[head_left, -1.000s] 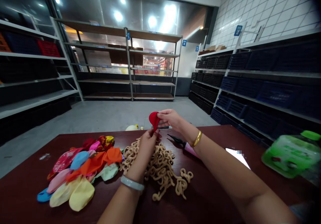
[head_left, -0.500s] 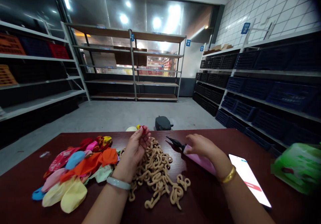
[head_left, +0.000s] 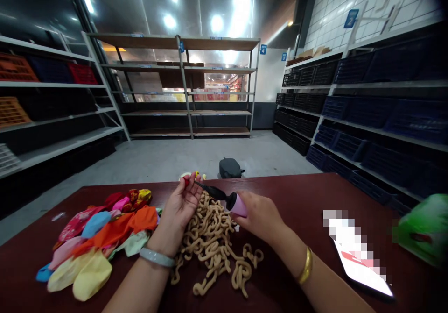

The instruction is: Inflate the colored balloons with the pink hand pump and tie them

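My left hand (head_left: 184, 203) is raised palm-up above the far part of a heap of tan, curly rope-like pieces (head_left: 213, 238). Its thumb and fingers pinch a small red piece (head_left: 186, 180), mostly hidden by the fingers. My right hand (head_left: 259, 215) is closed around the pink body of what looks like a hand pump (head_left: 240, 206). The pump's tapered black nozzle points left, its tip close to the red piece; whether they touch I cannot tell. Left of the heap lies a pile of limp, colourful cloth-like pieces (head_left: 105, 233), some patterned.
A phone (head_left: 364, 261) with a lit screen lies right on the dark red table (head_left: 297, 275), near a green plastic package (head_left: 425, 231). A dark grey bag-like object (head_left: 230, 168) stands on the floor beyond. Shelves with crates (head_left: 364, 117) line both sides.
My right hand has lifted the pump off the table and swung it left, bringing its nozzle up to my left hand. My left hand still pinches the red piece.
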A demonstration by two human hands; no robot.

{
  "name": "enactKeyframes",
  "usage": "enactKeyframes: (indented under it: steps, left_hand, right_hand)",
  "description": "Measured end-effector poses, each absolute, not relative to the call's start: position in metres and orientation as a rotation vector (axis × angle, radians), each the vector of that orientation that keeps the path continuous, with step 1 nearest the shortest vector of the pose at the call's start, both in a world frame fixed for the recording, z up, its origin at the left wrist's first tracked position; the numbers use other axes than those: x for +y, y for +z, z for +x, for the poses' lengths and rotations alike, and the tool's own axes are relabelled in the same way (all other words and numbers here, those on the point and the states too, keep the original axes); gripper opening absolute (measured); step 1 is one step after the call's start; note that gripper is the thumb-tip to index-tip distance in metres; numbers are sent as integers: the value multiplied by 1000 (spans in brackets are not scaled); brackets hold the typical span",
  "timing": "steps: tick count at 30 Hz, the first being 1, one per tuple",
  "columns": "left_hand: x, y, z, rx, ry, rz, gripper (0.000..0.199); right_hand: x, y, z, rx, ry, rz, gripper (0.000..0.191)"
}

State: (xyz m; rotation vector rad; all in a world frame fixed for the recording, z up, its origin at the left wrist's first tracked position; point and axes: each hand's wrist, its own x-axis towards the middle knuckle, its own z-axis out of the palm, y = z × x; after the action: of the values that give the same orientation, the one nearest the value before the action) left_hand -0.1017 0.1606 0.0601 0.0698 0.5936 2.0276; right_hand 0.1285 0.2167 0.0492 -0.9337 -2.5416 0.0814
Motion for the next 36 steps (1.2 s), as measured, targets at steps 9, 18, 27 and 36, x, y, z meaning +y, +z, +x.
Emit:
enactKeyframes:
  steps: [9, 18, 27, 36]
  left_hand:
    - [163, 54, -83, 581, 1958, 156, 18]
    - [164, 49, -71, 631, 1989, 359, 15]
    - [162, 43, -50, 661, 2052, 483, 12]
    - [152, 55, -40, 828, 1931, 550, 28]
  right_hand:
    - [214, 45, 128, -2546, 54, -932, 46]
    - [213, 43, 128, -2534, 42, -918, 42]
    - [212, 47, 130, -2541, 157, -933, 44]
    - [214, 47, 131, -2489, 223, -868, 47]
